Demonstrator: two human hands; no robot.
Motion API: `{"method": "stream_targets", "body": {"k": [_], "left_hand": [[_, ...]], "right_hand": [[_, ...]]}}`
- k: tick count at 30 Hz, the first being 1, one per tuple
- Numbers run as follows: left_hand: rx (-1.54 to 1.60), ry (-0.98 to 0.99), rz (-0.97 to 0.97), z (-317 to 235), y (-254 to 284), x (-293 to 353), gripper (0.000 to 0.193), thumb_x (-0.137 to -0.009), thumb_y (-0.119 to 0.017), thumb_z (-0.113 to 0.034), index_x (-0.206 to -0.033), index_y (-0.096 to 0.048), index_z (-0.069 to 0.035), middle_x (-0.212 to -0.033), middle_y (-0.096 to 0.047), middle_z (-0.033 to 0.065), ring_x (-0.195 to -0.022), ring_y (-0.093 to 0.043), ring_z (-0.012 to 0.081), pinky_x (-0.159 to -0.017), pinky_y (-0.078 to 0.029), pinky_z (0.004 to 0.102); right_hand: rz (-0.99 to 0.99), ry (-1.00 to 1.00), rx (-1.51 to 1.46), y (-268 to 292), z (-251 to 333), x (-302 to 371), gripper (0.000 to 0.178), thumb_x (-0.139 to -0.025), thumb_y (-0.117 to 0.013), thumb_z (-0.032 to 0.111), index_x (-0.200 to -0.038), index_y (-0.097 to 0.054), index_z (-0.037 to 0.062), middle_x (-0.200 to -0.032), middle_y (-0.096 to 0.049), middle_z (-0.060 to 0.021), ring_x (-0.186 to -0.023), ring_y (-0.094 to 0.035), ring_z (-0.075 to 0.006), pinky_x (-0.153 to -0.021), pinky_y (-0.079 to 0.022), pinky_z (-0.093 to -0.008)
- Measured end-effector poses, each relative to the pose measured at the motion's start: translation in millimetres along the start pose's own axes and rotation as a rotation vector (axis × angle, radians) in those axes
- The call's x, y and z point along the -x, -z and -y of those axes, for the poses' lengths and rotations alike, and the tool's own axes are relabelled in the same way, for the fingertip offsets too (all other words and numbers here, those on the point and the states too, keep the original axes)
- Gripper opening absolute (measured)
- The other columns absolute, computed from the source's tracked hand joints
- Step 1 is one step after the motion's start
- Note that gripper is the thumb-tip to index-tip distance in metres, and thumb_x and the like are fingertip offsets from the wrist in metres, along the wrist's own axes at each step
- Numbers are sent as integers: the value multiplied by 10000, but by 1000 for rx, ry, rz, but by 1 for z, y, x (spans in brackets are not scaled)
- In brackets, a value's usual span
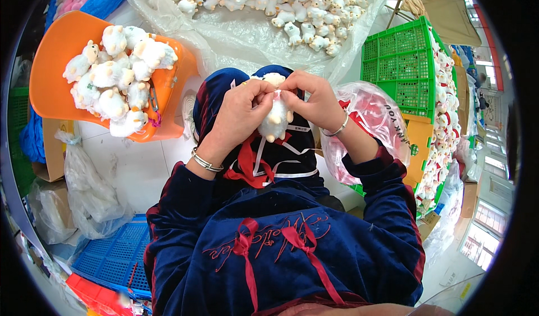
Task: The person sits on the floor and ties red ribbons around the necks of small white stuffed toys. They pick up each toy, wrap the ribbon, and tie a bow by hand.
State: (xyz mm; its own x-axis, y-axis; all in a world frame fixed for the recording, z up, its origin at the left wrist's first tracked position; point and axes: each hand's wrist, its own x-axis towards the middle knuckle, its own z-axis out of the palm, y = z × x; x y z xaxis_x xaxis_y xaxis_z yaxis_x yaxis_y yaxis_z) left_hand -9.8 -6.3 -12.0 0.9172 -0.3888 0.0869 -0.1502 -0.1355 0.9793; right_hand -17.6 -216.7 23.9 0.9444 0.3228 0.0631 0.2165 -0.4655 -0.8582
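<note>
So the little white toy [273, 122] was right above the person's lap, belly up as far as I could make out, head end pointing away from them. Both hands were on it. The left hand [238, 111] had its thumb and finger pinched together at the neck, and the right hand [313, 94] was doing the same from the other side, fingertips nearly meeting. There was some small pale bit between them, but I honestly couldn't tell what it was. Silvery bangles [204, 161] sat on the left wrist, and a thinner bracelet [338, 126] on the right.

Just nearer than the toy, a red ribbon [247, 164] and some white ribbons [289, 175] lay loose across the dark trousers.

Off to the left stood an orange chair [53, 71] with a heap of similar toys [112, 105] on its seat, plus a purple cord [155, 120] by the edge. Nearer on that side: a cloudy plastic bag [92, 187] on the floor and a blue crate [109, 257].

On the right, a clear bag [373, 130] with red stuff inside was close to the person's arm, and past it a green crate [397, 69] stood beside a long row of red-and-white toys [442, 119].

Far side, a big clear sheet [219, 46] was spread out with a massive pile of pale toys [320, 12] on it.
</note>
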Motion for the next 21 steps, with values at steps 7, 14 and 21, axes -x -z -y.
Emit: {"method": "stream_targets", "body": {"k": [7,14,21], "left_hand": [[49,-24,-35,-3,0,1,126,-963,-681,-110,-1033,-683,-6,-829,-687,49,-739,-624,84,-682,-506,250],[-13,-40,-39,-6,-3,0,159,-932,-706,-140,-1020,-709,-8,-852,-689,111,-732,-664,202,-683,-524,313],[-36,-39,-44,-8,-4,-2,153,-916,-710,-117,-1015,-739,-3,-836,-676,103,-741,-653,200,-687,-509,315]], "right_hand": [[-15,-308,-263,-3,-8,4,199,-955,-678,159,-971,-713,-36,-823,-697,-2,-744,-593,-42,-671,-498,-235],[25,-370,-381,1,-9,-1,221,-983,-650,183,-948,-708,-28,-824,-682,9,-748,-588,-47,-675,-491,-231],[58,-391,-431,5,-9,-3,247,-1003,-629,207,-961,-701,-25,-846,-675,4,-771,-589,-61,-708,-488,-225]]}}
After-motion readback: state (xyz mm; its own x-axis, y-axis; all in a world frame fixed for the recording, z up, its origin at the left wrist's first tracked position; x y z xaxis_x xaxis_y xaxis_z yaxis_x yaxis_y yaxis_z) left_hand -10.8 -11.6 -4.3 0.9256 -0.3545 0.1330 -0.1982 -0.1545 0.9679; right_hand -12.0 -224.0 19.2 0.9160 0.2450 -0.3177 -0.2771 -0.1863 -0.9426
